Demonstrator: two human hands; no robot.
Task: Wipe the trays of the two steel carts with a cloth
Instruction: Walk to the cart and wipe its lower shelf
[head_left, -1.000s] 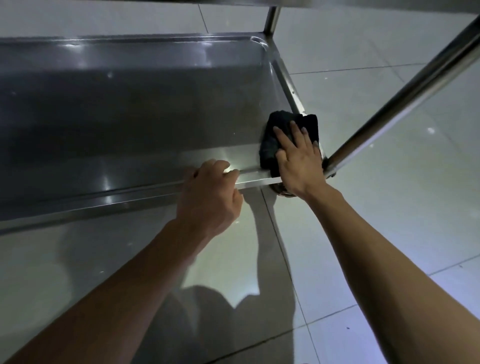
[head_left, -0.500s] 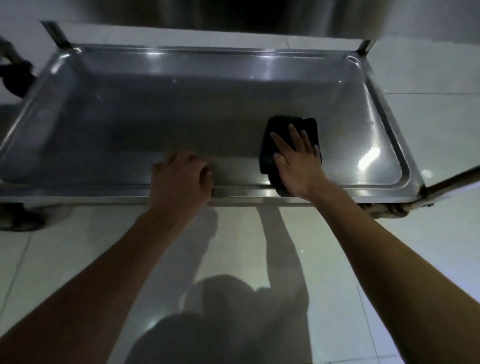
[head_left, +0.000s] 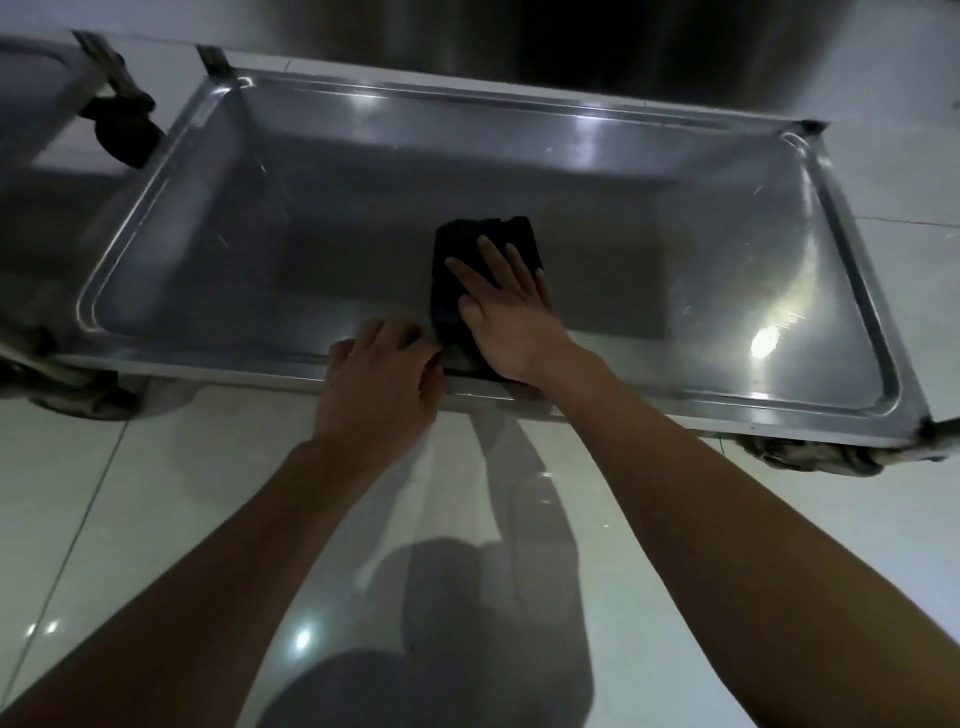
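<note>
A low steel cart tray (head_left: 649, 218) fills the upper half of the head view. A folded black cloth (head_left: 462, 260) lies in it near the front rim, about at the middle. My right hand (head_left: 511, 322) presses flat on the cloth with its fingers spread. My left hand (head_left: 382, 379) curls over the tray's front rim just left of the cloth. Part of a second steel cart's tray (head_left: 36, 88) shows at the far left.
A black caster wheel (head_left: 124, 130) of the second cart sits between the two trays. Two more casters (head_left: 78, 395) (head_left: 810, 454) show under the front corners of the tray. Glossy pale floor tiles (head_left: 156, 519) lie below. A steel surface (head_left: 571, 36) stands behind the cart.
My right hand has slid the cloth leftwards from the tray's right front corner to the middle. My left hand stayed on the front rim. The view has swung to show the whole tray.
</note>
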